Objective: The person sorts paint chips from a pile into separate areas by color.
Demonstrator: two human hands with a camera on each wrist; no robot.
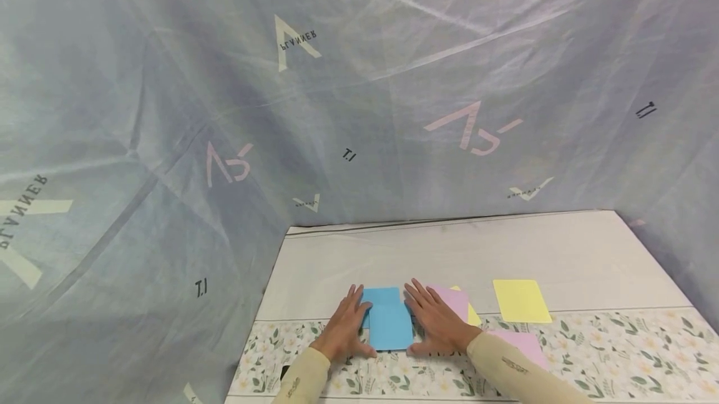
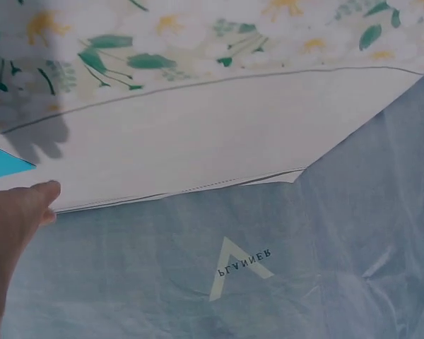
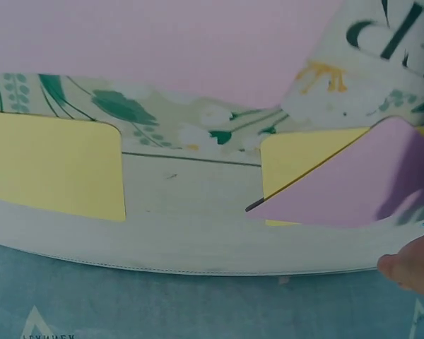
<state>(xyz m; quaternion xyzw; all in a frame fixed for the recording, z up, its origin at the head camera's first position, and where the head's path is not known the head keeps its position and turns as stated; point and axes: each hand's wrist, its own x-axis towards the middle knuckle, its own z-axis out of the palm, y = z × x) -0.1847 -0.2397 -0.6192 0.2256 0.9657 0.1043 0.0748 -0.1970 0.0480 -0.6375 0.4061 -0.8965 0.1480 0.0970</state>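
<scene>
Two blue cards lie overlapped in the head view: the nearer card (image 1: 391,329) covers part of the farther card (image 1: 382,295). My left hand (image 1: 344,327) is at their left side, fingers extended forward and thumb by the near left corner. On the right side, my right hand (image 1: 439,324) lies with fingers spread and thumb by the near right corner. The left wrist view catches a blue corner (image 2: 6,164) and part of the left hand (image 2: 14,229). At the right wrist view's edge, only some of the right hand (image 3: 418,267) shows.
Right of my right hand, a pink card (image 1: 452,301) overlaps a yellow card (image 1: 474,316). Farther right lies another yellow card (image 1: 522,301); a second pink card (image 1: 525,348) is partly behind my right sleeve. Grey-blue printed fabric (image 1: 393,110) hangs behind the floral-and-white table surface (image 1: 606,260).
</scene>
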